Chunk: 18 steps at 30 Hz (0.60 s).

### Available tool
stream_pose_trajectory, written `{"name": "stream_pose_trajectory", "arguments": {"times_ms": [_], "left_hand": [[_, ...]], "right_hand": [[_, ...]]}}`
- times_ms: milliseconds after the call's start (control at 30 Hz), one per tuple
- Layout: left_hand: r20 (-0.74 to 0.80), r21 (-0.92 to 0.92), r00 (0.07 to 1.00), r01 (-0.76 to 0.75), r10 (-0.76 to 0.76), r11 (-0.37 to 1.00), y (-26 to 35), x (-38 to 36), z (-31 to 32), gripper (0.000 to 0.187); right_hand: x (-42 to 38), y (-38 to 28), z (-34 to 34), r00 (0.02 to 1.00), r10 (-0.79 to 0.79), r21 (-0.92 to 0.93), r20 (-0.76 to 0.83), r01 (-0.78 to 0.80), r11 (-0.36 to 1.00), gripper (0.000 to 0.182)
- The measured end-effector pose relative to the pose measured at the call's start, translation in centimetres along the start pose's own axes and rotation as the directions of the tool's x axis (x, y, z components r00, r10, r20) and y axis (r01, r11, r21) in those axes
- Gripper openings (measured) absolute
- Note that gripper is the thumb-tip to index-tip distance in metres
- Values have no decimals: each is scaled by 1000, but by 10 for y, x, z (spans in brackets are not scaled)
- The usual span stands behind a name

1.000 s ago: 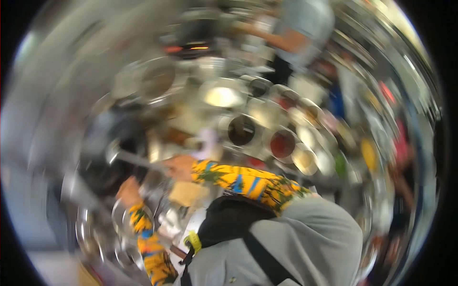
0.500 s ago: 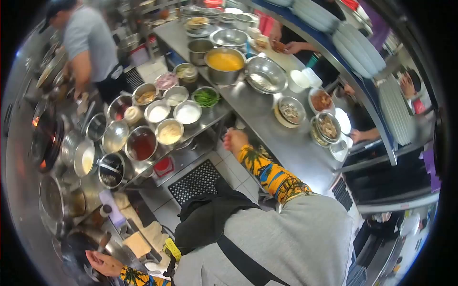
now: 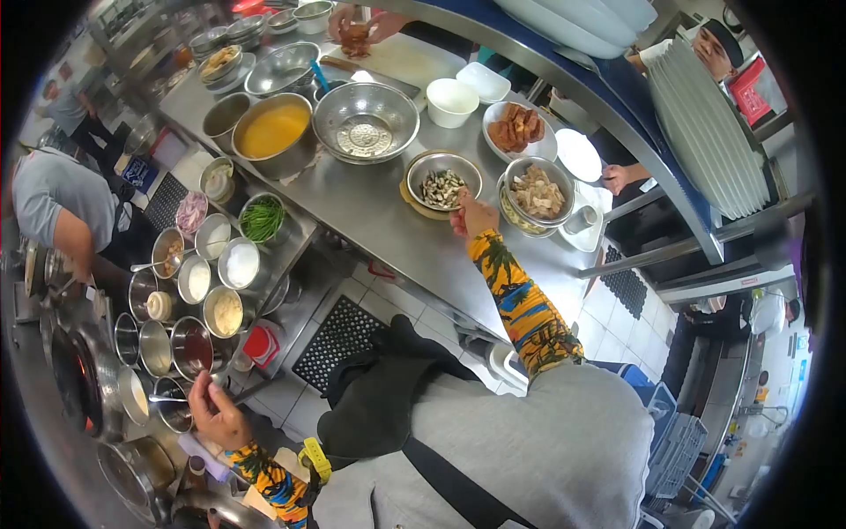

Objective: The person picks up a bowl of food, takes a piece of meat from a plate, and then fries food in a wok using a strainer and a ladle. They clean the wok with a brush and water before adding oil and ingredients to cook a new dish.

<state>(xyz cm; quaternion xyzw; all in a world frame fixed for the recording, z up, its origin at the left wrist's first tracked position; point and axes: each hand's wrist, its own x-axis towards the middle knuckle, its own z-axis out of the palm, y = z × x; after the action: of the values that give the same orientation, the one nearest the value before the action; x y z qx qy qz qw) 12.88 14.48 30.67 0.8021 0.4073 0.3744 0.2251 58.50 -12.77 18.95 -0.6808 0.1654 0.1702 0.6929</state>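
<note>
My right hand (image 3: 474, 216) is at the rim of a metal bowl of chopped dark-and-white pieces (image 3: 443, 188), its fingers closed at the bowl's right edge; whether they pinch the rim or some food cannot be made out. Just right of it stands a bowl of pale brown slices (image 3: 537, 193). Over the left counter's edge, my left hand (image 3: 217, 415) hovers with fingers apart and nothing in it, near a bowl of dark red sauce (image 3: 192, 346) and a dark pot with a spoon (image 3: 173, 404).
A colander (image 3: 365, 122), a pot of orange liquid (image 3: 274, 126) and a plate of browned meat (image 3: 518, 130) stand on the steel counter (image 3: 379, 231). Plates fill the overhead shelf. One person works at left; another's hands (image 3: 368, 28) handle food across the counter. A black mat (image 3: 339, 344) lies below.
The view has turned right. My right hand has reached forward from beside the counter to the bowl of chopped pieces. My left hand has risen from the lower left toward the sauce bowls.
</note>
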Motion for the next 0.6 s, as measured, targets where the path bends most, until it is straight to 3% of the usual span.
{"name": "stream_pose_trajectory", "arguments": {"times_ms": [67, 167, 200, 267, 333, 433, 533, 600], "left_hand": [[64, -43, 995, -70, 73, 997, 8, -3, 21, 21], [200, -115, 980, 28, -5, 993, 33, -6, 45, 19], [233, -139, 972, 37, -4, 990, 31, -10, 54, 19], [412, -249, 905, 228, -110, 941, 38, -15, 67, 19], [516, -492, 821, 517, -244, 700, 53, -17, 80, 20], [519, -638, 757, 652, -398, 409, 27, -27, 73, 20], [385, -696, 771, 604, -508, 389, -24, -43, 29, 19], [229, -707, 757, 561, -612, 430, -46, -51, -3, 17]], "right_hand": [[0, -7, -18, 987, -122, -149, 106, 137, 979, 30], [-40, -41, -12, 912, -213, -294, 350, 323, 900, 23], [-53, -42, -1, 882, -205, -214, 425, 318, 924, 25], [-82, -38, 33, 792, -144, -151, 593, 285, 946, 24], [-115, -26, 73, 664, -34, -191, 747, 264, 945, 21], [-160, 4, 143, 368, 173, -277, 913, 251, 927, 21], [-212, 33, 213, 81, 295, -306, 952, 303, 903, 23], [-234, 44, 261, -298, 400, -305, 866, 317, 898, 27]]}}
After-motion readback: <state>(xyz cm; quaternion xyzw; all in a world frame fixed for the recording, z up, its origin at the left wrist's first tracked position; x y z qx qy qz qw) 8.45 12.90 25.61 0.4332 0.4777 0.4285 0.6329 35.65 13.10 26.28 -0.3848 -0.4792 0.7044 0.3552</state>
